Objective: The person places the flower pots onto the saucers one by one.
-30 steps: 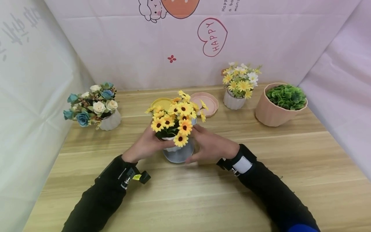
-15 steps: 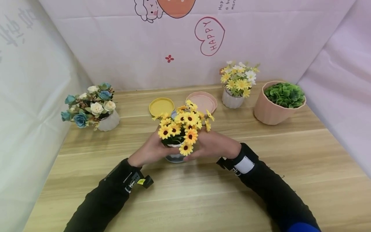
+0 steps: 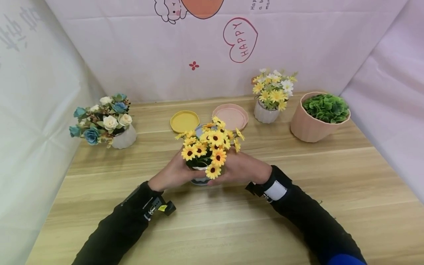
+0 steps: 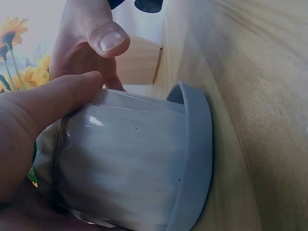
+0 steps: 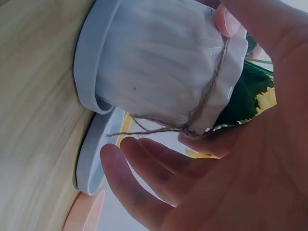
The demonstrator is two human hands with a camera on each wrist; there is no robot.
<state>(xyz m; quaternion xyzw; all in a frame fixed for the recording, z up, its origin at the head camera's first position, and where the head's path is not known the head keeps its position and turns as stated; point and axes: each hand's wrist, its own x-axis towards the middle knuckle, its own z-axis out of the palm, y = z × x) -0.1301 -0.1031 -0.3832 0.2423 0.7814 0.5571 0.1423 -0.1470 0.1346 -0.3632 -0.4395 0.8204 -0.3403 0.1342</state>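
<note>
A white pot (image 4: 125,154) of artificial yellow sunflowers (image 3: 200,149), with twine (image 5: 211,91) tied below its rim, stands in a grey-blue saucer (image 4: 195,154). My left hand (image 3: 172,173) grips the pot near the rim, its thumb (image 4: 72,94) lying along the near side. On the other side, my right hand (image 3: 243,167) surrounds the pot loosely. Its fingers (image 5: 144,168) are spread and softly bent beside the twine, and the left wrist view shows its thumb (image 4: 110,41) lifted off the pot. The flowers hide much of both hands in the head view.
Behind the flowers lie a light blue saucer (image 3: 200,129), a yellow saucer (image 3: 184,122) and a pink saucer (image 3: 232,116). Blue and cream roses (image 3: 110,123) stand left; a daisy pot (image 3: 266,112) and a pink pot (image 3: 311,129) with green leaves stand right. Cloth walls enclose the wooden table.
The sunflower pot has come down toward me and slightly right, and now covers most of the grey-blue saucer. My right hand has closed in beside it; little moves in the last half second.
</note>
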